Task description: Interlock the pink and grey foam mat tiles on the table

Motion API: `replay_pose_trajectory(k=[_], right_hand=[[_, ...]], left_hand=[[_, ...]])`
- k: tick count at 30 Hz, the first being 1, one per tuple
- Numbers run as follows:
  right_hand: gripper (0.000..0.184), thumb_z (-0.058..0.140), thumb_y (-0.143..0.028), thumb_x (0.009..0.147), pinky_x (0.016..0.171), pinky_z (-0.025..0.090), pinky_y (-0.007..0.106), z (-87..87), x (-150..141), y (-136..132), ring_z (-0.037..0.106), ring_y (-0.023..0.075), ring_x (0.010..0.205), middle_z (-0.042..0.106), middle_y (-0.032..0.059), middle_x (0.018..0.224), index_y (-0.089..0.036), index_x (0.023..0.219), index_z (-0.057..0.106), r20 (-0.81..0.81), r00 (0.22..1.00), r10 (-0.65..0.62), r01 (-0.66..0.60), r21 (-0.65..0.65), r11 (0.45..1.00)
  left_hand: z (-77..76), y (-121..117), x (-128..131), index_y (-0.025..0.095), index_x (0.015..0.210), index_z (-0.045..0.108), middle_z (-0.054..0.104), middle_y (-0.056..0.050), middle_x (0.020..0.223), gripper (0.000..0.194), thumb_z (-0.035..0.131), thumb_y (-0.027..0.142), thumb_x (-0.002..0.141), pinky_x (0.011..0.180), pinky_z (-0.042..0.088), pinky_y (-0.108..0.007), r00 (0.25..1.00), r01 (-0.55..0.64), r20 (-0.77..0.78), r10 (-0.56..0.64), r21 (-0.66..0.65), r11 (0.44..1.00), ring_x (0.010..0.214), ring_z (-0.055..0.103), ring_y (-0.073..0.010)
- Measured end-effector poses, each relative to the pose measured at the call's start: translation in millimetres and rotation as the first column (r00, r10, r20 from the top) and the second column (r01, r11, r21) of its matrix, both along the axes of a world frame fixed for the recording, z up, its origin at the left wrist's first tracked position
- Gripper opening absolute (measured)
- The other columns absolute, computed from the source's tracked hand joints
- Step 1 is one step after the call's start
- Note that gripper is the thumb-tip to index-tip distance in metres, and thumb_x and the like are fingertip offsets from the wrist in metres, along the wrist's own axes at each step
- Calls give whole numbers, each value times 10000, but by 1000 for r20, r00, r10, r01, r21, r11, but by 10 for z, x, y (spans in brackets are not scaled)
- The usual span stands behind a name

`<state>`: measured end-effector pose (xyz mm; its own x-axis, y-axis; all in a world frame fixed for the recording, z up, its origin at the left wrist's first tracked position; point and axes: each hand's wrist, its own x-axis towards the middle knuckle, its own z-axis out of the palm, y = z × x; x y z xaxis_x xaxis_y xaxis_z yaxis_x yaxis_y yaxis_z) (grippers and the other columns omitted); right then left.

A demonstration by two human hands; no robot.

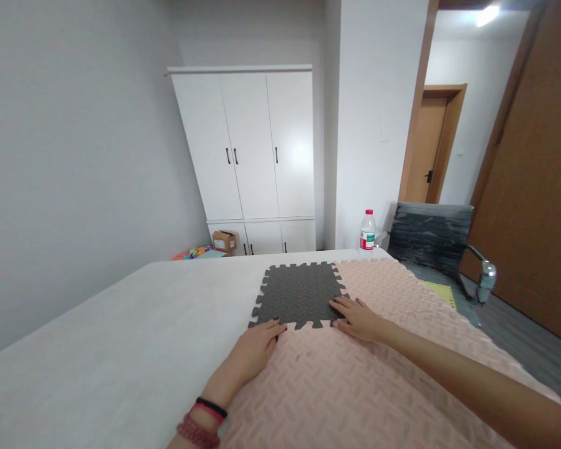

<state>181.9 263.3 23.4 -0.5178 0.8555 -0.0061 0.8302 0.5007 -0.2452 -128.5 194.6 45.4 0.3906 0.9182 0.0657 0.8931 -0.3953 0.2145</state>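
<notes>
In the head view, our left hand [257,347] lay palm down over the near-left corner of the dark grey foam tile [299,292], its fingers close together, pointing forward and right. Our right hand [359,319] lay flat at the tile's near-right corner with fingers slightly spread, partly on the pink foam mat [308,380]. The grey tile sat on the white table [135,330], with pink mat along its near and right sides. The red-capped bottle [367,232] stood upright near the table's far edge, close to the chair [430,237].
</notes>
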Motion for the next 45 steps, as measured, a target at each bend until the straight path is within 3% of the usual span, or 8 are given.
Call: replay_pose_trajectory(k=[10,17,22,27,30,34,41,45], right_hand=[[652,222,-561,922,1117,69,555,-77,39,10,84,239,1423,149,56,1549,-252,1494,176,-14,1000,-15,13,-158,987],[644,334,-499,904,1103,159,551,-45,52,48,176,277,1402,206,99,1533,-220,1479,249,8,1000,-5,6,-138,990],[642,465,-436,856,1093,282,409,76,10,109,316,268,1348,320,135,1483,-164,1430,369,11,999,43,-41,-106,994],[603,508,-347,827,1071,331,384,117,-28,148,408,277,1290,390,155,1435,-139,1388,434,36,997,74,-71,-88,994],[606,491,-343,836,1075,327,385,99,-29,152,385,280,1308,378,162,1442,-123,1396,420,47,996,78,-74,-82,994],[619,465,-373,854,1079,320,384,85,-21,133,354,278,1329,353,164,1458,-112,1411,393,58,996,72,-67,-78,995],[586,404,-425,893,1088,270,476,216,94,-161,373,271,1314,360,119,1464,-186,1427,368,50,998,33,-35,23,999],[663,543,-412,815,1098,246,491,395,587,-576,364,271,1320,330,108,1481,-218,1424,368,49,999,-6,3,75,997]], left_hand=[[-35,-19,-19,177,1294,557,511,-72,1385,482,334,196,868,1107,318,-308,998,3,65,-4,7,1000,1284,462,-174],[-45,-36,-91,176,1273,572,527,-35,1374,464,344,199,870,1114,296,-261,984,27,175,-27,-1,1000,1275,466,-133],[28,-81,-80,190,1251,590,545,-29,1359,446,350,200,875,1085,323,-242,989,35,145,-38,21,999,1249,492,-133],[87,-77,-122,263,1071,675,695,-23,1123,363,369,229,879,887,458,-277,992,-125,6,125,68,990,1033,631,-173],[67,-48,-142,240,966,704,718,-69,1022,342,375,262,877,808,471,-327,978,-201,-30,204,91,975,971,649,-231],[32,-19,-128,277,1005,700,721,-45,1019,333,393,266,876,823,452,-296,974,-219,-44,223,91,972,965,649,-205],[84,-44,-147,290,1048,689,693,-8,1104,340,414,242,854,852,437,-272,976,-208,-46,214,113,972,1019,626,-186],[109,-64,-197,296,1050,685,696,20,1093,342,404,245,862,833,437,-245,980,-192,-33,197,113,975,996,632,-161]])
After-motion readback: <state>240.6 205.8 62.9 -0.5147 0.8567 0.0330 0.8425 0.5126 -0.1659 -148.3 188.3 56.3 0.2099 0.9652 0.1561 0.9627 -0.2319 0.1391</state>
